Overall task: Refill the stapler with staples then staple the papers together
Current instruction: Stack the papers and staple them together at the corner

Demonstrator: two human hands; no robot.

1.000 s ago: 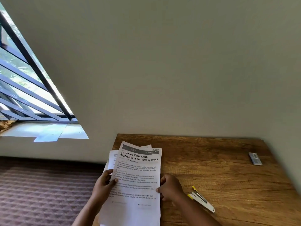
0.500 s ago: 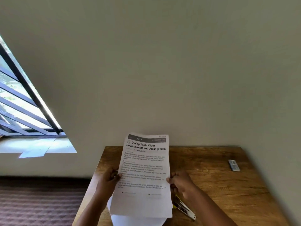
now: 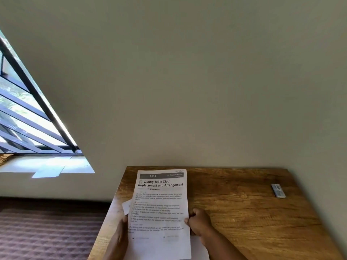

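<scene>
A printed sheet headed "Dining Table Cloth Replacement and Arrangement" tops a small stack of papers (image 3: 159, 207) over the left part of the wooden table (image 3: 244, 218). My left hand (image 3: 120, 235) grips the stack's left edge, mostly hidden behind the paper. My right hand (image 3: 199, 222) pinches the right edge. A corner of a lower sheet pokes out at the left. A small grey staple box (image 3: 278, 190) lies at the far right of the table. The stapler is out of sight, hidden by my right arm or the papers.
The table stands against a plain wall. A barred window (image 3: 28, 113) with a bright sill is at the left. Patterned dark floor (image 3: 47, 233) lies left of the table.
The papers went from lying spread on the table, to held upright, to squared up and lowered toward the table. The white-and-yellow stapler beside my right hand is no longer visible.
</scene>
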